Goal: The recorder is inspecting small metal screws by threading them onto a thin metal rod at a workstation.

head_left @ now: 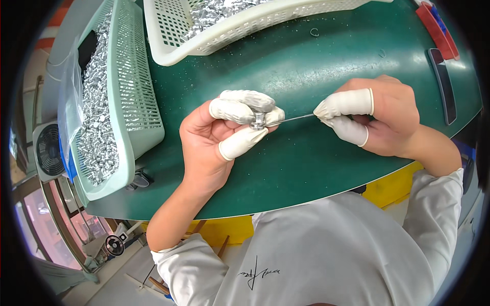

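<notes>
Over the green table, my left hand point(224, 127) pinches a small shiny metal part point(258, 121) between thumb and fingers. The part looks like a short flanged cylinder. White finger cots cover the fingertips of both hands. My right hand point(372, 115) grips a thin metal rod point(293, 120) between thumb and forefinger, its grip end hidden by the fingers. The rod points left, and its tip reaches the metal part at my left fingertips. Whether the tip sits inside the part or against its side, I cannot tell.
A pale green basket point(135, 97) full of small metal parts stands at the left. Behind my hands is a white basket point(224, 43) with more of them. A dark flat bar-like object point(443, 86) and a red holder point(438, 31) lie at the right. The green table's point(306, 178) curved edge runs before me.
</notes>
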Demonstrator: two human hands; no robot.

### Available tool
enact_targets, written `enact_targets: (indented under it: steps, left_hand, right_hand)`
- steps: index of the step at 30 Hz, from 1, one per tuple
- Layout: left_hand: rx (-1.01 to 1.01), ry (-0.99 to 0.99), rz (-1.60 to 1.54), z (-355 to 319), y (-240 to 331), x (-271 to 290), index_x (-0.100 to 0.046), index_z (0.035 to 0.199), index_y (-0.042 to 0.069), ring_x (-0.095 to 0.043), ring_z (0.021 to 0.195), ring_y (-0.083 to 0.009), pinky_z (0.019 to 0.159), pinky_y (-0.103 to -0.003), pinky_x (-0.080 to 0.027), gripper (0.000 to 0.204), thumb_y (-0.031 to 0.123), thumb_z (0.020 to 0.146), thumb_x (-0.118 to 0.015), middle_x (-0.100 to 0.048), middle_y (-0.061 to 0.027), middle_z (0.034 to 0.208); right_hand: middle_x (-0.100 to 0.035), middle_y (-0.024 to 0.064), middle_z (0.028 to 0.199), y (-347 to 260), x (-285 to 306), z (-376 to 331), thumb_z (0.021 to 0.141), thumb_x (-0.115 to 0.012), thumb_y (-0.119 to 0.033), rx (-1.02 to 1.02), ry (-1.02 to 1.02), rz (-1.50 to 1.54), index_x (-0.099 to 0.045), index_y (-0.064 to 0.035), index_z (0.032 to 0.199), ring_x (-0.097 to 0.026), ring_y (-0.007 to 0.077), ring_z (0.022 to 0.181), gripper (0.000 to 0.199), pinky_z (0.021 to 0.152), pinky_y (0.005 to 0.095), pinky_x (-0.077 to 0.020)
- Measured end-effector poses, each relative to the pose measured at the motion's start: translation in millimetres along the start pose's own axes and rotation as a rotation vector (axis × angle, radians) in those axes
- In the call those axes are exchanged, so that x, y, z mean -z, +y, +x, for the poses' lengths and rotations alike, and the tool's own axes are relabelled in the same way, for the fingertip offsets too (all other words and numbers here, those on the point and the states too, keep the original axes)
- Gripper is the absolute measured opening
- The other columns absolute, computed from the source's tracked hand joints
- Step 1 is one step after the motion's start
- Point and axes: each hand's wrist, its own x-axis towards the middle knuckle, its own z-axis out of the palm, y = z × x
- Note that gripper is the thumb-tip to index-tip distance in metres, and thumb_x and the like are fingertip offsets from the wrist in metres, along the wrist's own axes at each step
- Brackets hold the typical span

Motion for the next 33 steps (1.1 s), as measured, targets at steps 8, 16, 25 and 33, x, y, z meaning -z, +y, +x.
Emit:
enact_targets:
  steps: [8, 16, 25, 33]
  left_hand:
    - [-0.013, 0.019, 0.084, 0.4, 1.9, -3.0, -0.059, 0.089, 0.006, -0.069, 0.099, -0.0264, 0.086, -0.040, -0.062, 0.031, -0.010, 0.075, -0.081, -0.065, -0.0133, 0.116]
    - [-0.318, -0.045, 0.533, 0.6, -1.6, -1.7, -0.076, 0.093, -0.004, -0.074, 0.094, -0.0258, 0.079, -0.035, -0.059, 0.028, -0.005, 0.068, -0.091, -0.075, -0.0161, 0.098]
    - [-0.526, -0.152, 0.886, 0.7, 2.7, -16.2, -0.074, 0.094, -0.004, -0.072, 0.085, -0.0253, 0.080, -0.038, -0.055, 0.030, -0.005, 0.068, -0.090, -0.075, -0.0122, 0.089]
    - [-0.522, 0.022, 0.828, -4.8, 12.9, -15.3, -0.076, 0.097, -0.004, -0.071, 0.078, -0.0223, 0.069, -0.031, -0.055, 0.032, -0.002, 0.069, -0.091, -0.076, -0.0132, 0.088]
  right_hand:
    - [-0.073, 0.0076, 0.079, -2.3, -2.1, -5.9, 0.078, -0.074, 0.012, -0.007, 0.018, -0.058, -0.074, -0.0011, 0.102, -0.069, 0.0163, 0.060, 0.026, 0.050, 0.0252, -0.0524]
    - [-0.068, 0.0040, 0.070, -7.9, -8.0, -7.5, 0.080, -0.075, 0.008, -0.125, -0.048, 0.070, -0.075, -0.0043, 0.101, -0.057, 0.0108, 0.049, 0.024, 0.044, 0.0237, -0.0412]
    - [-0.067, 0.0058, 0.070, -10.6, -22.9, -6.0, 0.076, -0.080, 0.004, -0.147, -0.024, 0.137, -0.074, -0.0051, 0.095, -0.057, 0.0182, 0.051, 0.021, 0.046, 0.0309, -0.0438]
    - [-0.067, 0.0047, 0.067, -5.4, -12.7, -3.9, 0.079, -0.078, 0.004, 0.033, 0.031, 0.033, -0.075, -0.0020, 0.101, -0.060, 0.0145, 0.048, 0.023, 0.042, 0.0274, -0.0429]
